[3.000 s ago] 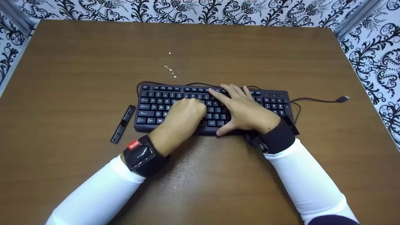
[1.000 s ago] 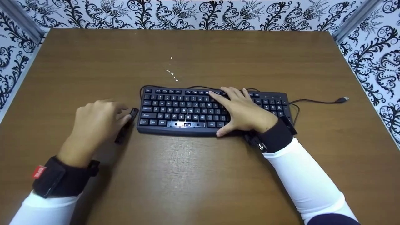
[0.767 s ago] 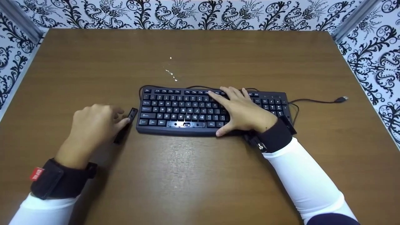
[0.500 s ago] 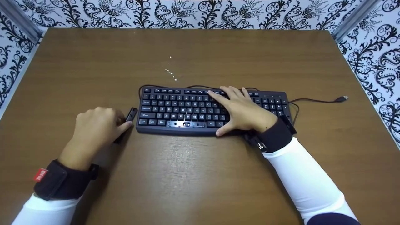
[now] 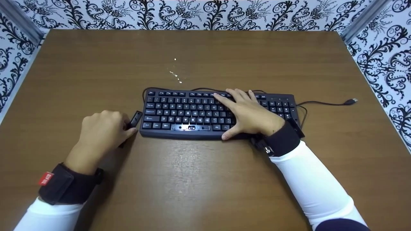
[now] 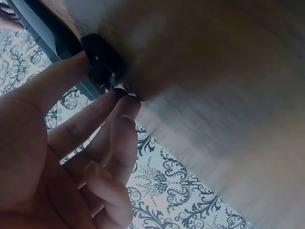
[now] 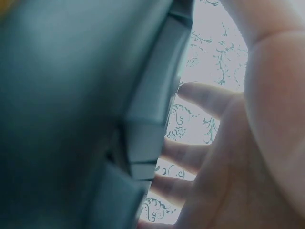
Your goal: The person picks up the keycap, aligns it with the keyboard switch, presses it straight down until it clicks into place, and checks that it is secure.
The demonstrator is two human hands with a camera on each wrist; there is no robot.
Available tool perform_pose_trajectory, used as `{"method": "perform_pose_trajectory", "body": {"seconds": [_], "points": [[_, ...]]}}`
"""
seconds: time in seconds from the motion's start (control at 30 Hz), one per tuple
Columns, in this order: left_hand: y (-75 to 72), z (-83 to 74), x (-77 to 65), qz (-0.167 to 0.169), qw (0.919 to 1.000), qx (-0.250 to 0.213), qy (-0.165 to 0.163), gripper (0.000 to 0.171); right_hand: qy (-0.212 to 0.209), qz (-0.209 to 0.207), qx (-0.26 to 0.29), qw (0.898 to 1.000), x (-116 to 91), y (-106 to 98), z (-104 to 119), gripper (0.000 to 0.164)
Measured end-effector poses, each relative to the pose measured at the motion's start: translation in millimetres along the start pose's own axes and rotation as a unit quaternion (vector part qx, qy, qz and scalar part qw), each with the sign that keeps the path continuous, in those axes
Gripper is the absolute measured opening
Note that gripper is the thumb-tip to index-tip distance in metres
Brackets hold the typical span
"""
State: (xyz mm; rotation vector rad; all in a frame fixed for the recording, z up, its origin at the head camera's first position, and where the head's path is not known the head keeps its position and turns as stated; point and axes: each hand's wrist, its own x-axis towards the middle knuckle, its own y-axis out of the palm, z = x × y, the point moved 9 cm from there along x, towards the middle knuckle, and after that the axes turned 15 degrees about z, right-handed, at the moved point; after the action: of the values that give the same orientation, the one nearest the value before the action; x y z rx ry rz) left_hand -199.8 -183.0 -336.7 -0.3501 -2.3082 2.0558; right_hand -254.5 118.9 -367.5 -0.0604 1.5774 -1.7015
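A black keyboard [image 5: 183,113] lies on the table, with a bare slot [image 5: 179,127] in its bottom row where a space bar sits. Just left of it my left hand [image 5: 102,132] pinches a loose black space bar [image 5: 136,118] between thumb and fingertips. The left wrist view shows one end of the space bar [image 6: 101,57] at those fingertips; its far part is hidden in the head view. My right hand [image 5: 252,116] rests on the keyboard's right half, fingers spread. Seen from the right wrist, its fingers lie over the keys beside the keyboard's dark front edge [image 7: 143,105].
A cable [image 5: 321,102] runs behind the keyboard and ends at the right in a USB plug [image 5: 350,102]. Small white specks [image 5: 175,74] lie on the wooden table [image 5: 205,179] beyond the keyboard. Patterned wallpaper [image 5: 205,14] borders the table.
My left hand has gone from a curled pose over the keyboard's bottom row to the loose space bar at the left, and its fingers have closed on it. The right hand has stayed put.
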Motion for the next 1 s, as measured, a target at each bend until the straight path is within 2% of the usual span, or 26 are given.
{"method": "perform_pose_trajectory", "body": {"seconds": [0.27, 0.67, 0.8, 1.0], "points": [[1.2, 4.5, 1.7, 0.016, 0.9999, -0.002, -0.005, 0.009, 0.002, -0.001, 0.002, 1.0, 0, 0, -1, 0.121], [-7.8, 12.8, 0.3, 0.011, 0.9997, -0.011, -0.021, 0.015, -0.001, -0.007, -0.001, 1.0, -1, -1, 0, 0.121], [-14.1, 10.1, 0.5, -0.005, 0.9996, -0.02, -0.02, 0.017, -0.005, -0.013, -0.001, 1.0, -2, -2, 1, 0.121], [-23.9, -3.6, 1.9, -0.036, 0.9984, -0.043, -0.003, 0.016, -0.004, -0.009, -0.001, 1.0, 0, -1, 0, 0.121]]}}
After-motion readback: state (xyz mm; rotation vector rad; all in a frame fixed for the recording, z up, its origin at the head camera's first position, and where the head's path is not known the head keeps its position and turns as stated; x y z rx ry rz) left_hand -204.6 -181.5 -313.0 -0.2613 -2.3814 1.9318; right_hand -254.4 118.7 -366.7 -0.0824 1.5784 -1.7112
